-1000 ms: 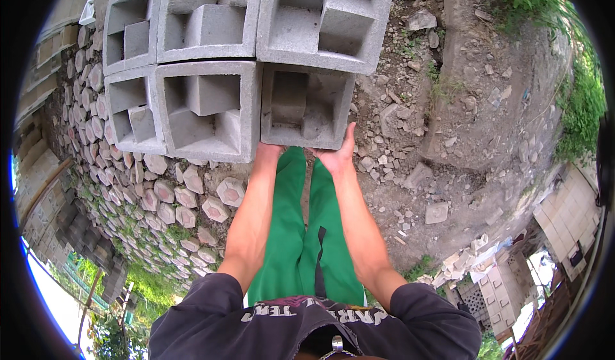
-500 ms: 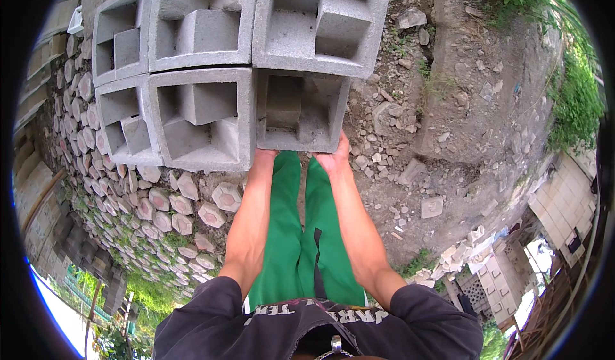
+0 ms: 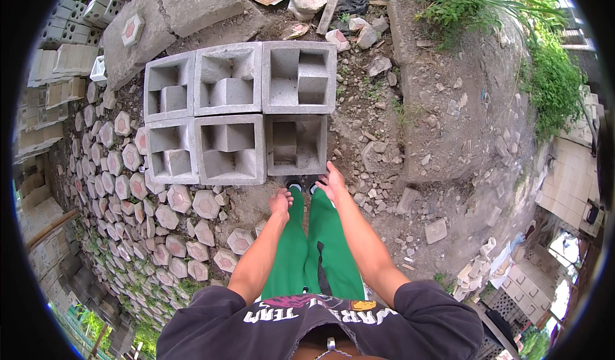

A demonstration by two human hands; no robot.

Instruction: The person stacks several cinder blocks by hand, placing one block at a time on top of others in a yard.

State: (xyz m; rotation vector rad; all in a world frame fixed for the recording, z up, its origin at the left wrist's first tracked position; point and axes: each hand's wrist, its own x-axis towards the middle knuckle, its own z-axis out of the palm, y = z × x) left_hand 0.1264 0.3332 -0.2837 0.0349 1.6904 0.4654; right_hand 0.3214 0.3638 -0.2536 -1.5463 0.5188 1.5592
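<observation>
Grey concrete blocks with square hollows and box-like parts inside stand in two rows before me. At the right end of the near row is a block slightly darker inside than the others. My right hand is just off its near right corner, fingers apart and holding nothing. Near the front edge of that same block, my left hand hangs a little lower, loosely curled and without anything in it. The near row's middle block and left block sit beside it, and the far row adjoins behind.
Many hexagonal pavers cover the ground on the left. A concrete slab lies beyond the blocks. Rubble and a raised earth ledge extend along the right, with green plants farther out. More stacked blocks stand far left.
Both hands have let go of the near right block and drawn back toward me. The block now rests in line with its row. The view has pulled back, showing more ground beyond.
</observation>
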